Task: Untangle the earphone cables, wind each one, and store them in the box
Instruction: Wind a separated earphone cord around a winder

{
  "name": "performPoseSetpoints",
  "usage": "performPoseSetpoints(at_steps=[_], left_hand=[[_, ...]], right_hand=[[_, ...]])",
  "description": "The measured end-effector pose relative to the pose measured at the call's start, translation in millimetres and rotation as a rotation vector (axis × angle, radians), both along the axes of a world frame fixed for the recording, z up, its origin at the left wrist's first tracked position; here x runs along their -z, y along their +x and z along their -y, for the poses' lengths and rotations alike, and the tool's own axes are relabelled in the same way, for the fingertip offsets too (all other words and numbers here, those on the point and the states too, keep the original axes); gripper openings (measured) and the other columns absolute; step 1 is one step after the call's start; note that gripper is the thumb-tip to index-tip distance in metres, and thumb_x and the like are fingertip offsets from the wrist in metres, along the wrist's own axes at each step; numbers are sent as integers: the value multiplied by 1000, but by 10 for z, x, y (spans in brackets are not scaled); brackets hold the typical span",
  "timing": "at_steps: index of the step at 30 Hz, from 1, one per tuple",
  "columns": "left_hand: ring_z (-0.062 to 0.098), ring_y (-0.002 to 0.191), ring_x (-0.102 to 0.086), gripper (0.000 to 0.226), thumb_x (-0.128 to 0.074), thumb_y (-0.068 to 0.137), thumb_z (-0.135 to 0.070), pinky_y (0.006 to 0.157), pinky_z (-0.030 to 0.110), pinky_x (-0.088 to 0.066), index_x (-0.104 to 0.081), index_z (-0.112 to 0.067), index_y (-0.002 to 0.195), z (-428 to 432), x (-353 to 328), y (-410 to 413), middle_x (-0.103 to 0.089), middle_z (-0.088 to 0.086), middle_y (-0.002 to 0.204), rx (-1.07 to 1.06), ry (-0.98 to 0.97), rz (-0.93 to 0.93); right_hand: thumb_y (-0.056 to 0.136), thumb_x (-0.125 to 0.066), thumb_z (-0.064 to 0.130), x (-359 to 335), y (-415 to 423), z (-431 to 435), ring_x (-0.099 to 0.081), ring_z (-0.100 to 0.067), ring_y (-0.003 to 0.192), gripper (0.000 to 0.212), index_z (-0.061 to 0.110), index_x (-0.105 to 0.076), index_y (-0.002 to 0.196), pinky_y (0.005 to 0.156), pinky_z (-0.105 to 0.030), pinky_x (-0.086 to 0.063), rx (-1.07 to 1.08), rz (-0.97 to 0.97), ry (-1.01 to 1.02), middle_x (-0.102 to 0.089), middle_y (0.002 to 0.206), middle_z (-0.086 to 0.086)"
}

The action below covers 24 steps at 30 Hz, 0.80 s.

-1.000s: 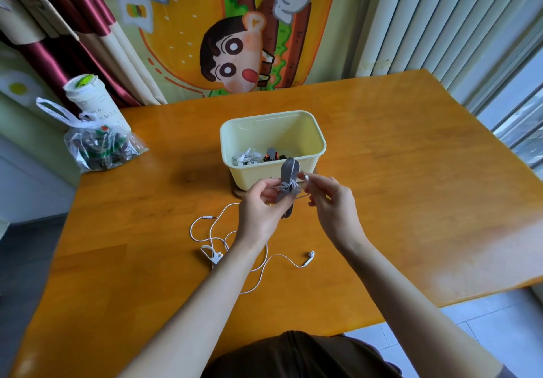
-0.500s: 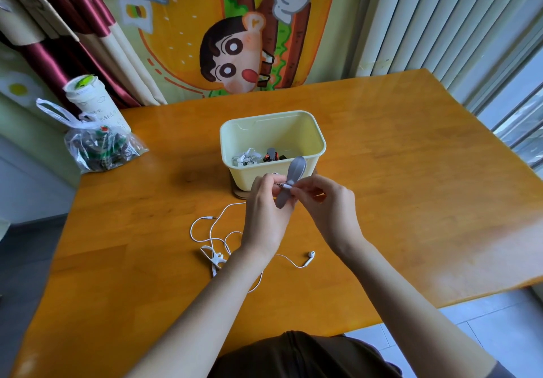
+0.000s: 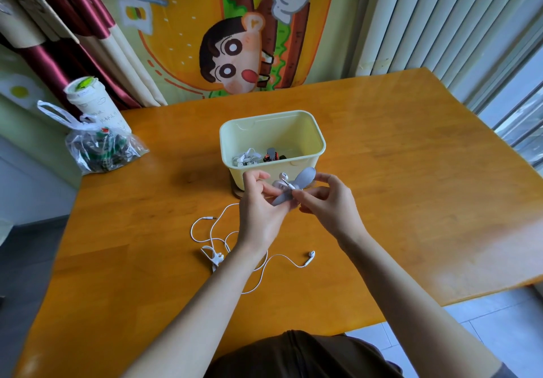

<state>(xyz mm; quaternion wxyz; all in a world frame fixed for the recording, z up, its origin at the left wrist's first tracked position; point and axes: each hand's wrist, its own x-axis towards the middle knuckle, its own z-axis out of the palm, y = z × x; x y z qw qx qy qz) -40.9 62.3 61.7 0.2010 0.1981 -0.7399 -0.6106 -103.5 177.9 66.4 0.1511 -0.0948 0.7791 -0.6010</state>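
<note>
**Q:** Change over the last second?

**A:** Tilting of grey winding strap point(image 3: 305, 178): upright a second ago, now slanted, upper end toward the right. Closing of the hands as well: slightly apart then, together now at the strap's middle. Left hand point(image 3: 258, 216) curled round the lower end. Right hand point(image 3: 329, 204) pinching the middle, at the wound white earphone point(image 3: 283, 178), one bud and the plug sticking out.

**Q:** Meaning for the task?

**A:** Probably the fastening of a finished coil. Winding of this set seemingly near done, storage not yet. Held just in front of cream box point(image 3: 321, 142), above the worktop, not inside. Already in the box: a white bundle point(image 3: 246, 157) and a dark item with orange point(image 3: 271, 154), too small to identify. Left to do: second white earphone point(image 3: 310, 255), loose and looped on the worktop beneath the left forearm, unmoved across that second.

**Q:** Surface and room?

**A:** Glossy orange-brown wooden worktop point(image 3: 411, 172). At its far left corner, clear plastic bag point(image 3: 102, 151) with dark contents, just beside a white lidded cup point(image 3: 94, 104). Under the box, a round brown base point(image 3: 235, 194), mostly hidden. Behind, cartoon burger curtain point(image 3: 235, 54). Dark red drape point(image 3: 73, 25) on the left, pale vertical blinds point(image 3: 440, 25) and window point(image 3: 526, 107) on the right.
</note>
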Motion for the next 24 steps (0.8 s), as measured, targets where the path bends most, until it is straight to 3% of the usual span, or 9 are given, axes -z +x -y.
performPoseSetpoints(at_steps=[3,6,8,10,12,16,20,24], left_hand=[[21,89,-69,72,-85,66,-12,83,38,-57,-38,-30,117,18,-5,7,-64,8,85,-8,115,66],[11,91,-67,79,-85,65,-7,76,24,-57,-37,-30,124,13,-31,18,-60,5,95,-15,204,125],[8,90,-66,71,-84,67,-4,70,22,-56,-44,-26,121,25,-31,11,-61,1,102,8,303,169],[15,89,-65,45,-79,72,0,64,23,-54,-59,-19,107,59,-13,2,-68,4,103,106,359,196],[17,91,-66,34,-74,76,4,66,20,-52,-66,-16,102,81,-2,23,-72,6,100,211,387,200],[12,89,-65,30,-63,82,9,85,23,-48,-62,-17,97,82,-32,38,-72,-6,83,247,542,169],[14,85,-62,17,-57,90,-8,74,25,-44,-67,-21,89,106,-83,35,-70,0,87,242,562,207],[13,83,-63,12,-60,90,-10,74,26,-46,-66,-21,87,98,-97,21,-70,-2,83,173,517,215]], right_hand=[[82,-72,15,-7,-31,-37,-67,-20,71,27,-4,-63,98,72,-33,-58,-93,71,-21,-71,80,-17],[82,-71,11,-19,-39,-63,-64,-17,69,23,-7,-65,95,66,-24,-56,-124,88,-51,-68,79,-21],[82,-70,9,-16,-39,-62,-64,-16,68,18,-3,-67,95,65,-22,-56,-131,79,-54,-68,76,-16],[82,-71,9,-5,-45,-62,-65,-17,70,20,-5,-66,96,69,-26,-57,-126,79,-55,-69,77,-17],[81,-71,9,2,-49,-72,-66,-19,71,24,-7,-65,98,72,-29,-58,-141,89,-70,-69,78,-19],[80,-70,4,-1,-31,-79,-65,-19,69,24,-11,-62,99,70,-27,-58,-161,102,-121,-67,77,-20],[81,-70,3,-9,-25,-78,-67,-14,67,22,-10,-63,97,68,-23,-57,-176,92,-145,-68,75,-16],[80,-71,5,-36,-12,-63,-67,-14,69,20,-5,-66,97,71,-25,-58,-181,51,-150,-68,73,-13]])
